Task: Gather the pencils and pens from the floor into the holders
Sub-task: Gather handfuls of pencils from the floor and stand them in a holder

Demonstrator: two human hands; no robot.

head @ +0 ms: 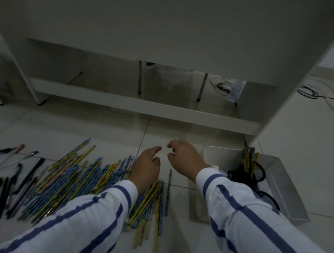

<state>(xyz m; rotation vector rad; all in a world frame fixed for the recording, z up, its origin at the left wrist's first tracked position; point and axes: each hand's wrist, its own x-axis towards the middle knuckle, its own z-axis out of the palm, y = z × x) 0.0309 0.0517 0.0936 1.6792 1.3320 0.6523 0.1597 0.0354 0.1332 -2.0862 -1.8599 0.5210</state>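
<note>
Head view: slim blue-yellow pencils (86,179) (jumbled heap)

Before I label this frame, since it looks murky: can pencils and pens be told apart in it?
Head view: dim and underexposed overall; the pencils show yellow and blue, the dark pens at the left edge smear into one blurred mass; wide-angle distortion bends the desk edges.
</note>
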